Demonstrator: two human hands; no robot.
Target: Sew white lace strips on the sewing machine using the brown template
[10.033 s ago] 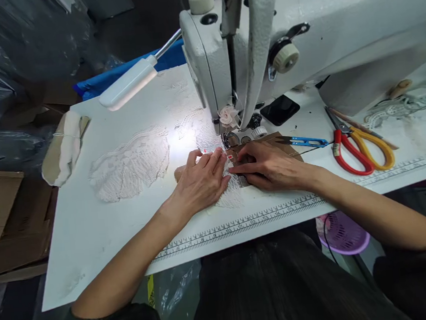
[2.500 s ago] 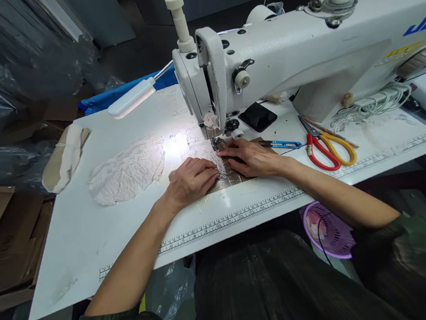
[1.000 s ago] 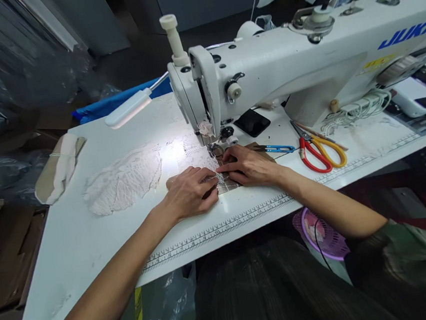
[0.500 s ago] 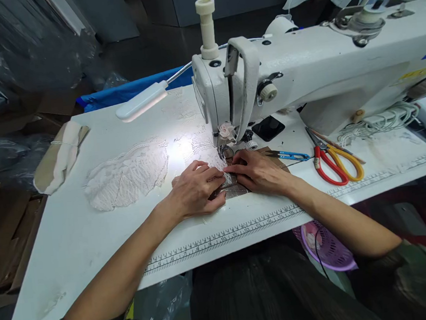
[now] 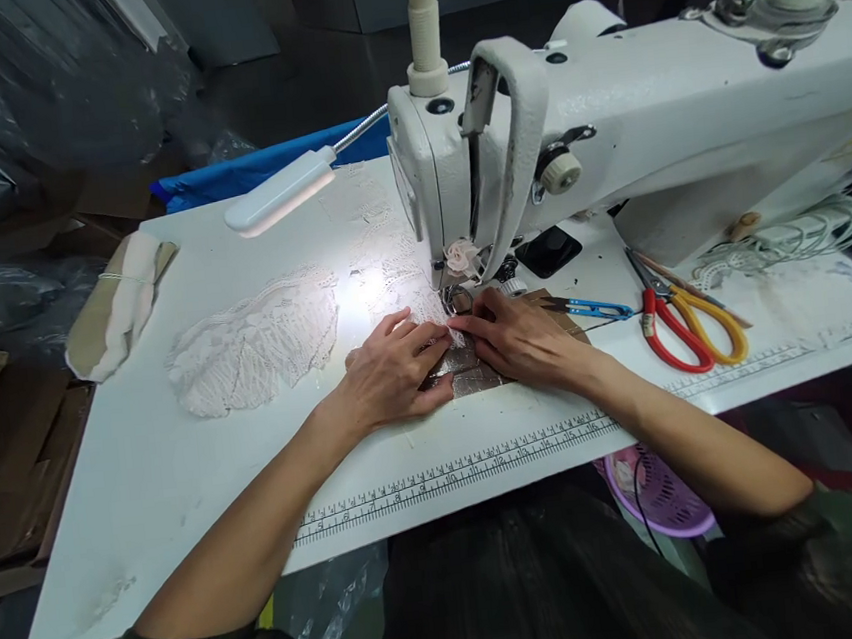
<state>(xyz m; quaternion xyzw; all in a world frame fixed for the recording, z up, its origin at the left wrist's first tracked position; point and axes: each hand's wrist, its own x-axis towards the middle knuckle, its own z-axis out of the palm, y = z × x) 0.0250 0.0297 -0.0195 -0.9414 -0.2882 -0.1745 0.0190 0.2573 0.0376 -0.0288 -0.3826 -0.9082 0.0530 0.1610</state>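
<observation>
My left hand (image 5: 399,370) rests on the bed of the sewing machine (image 5: 431,173), fingers stretched and slightly spread at the edge of the white lace (image 5: 401,280). Beside it, my right hand (image 5: 524,338) is bent, with its index finger and thumb closed at the lace just in front of the presser foot (image 5: 458,299). The fingers partly hide that part of the lace. Under both hands lies a brownish, shiny plate (image 5: 475,379). The lace runs back from the needle area along the lit tabletop.
A gathered white lace piece (image 5: 255,346) lies left. Blue thread snips (image 5: 598,310) and red-and-yellow scissors (image 5: 690,324) lie right. A lamp (image 5: 282,193) hangs over the table. A tied white bundle (image 5: 123,303) sits at the left edge; a purple basket (image 5: 674,502) stands below.
The lace between my hands has shifted toward the presser foot, and more of the brownish plate shows. My hands stay close together. The view has moved slightly, so the machine looks larger.
</observation>
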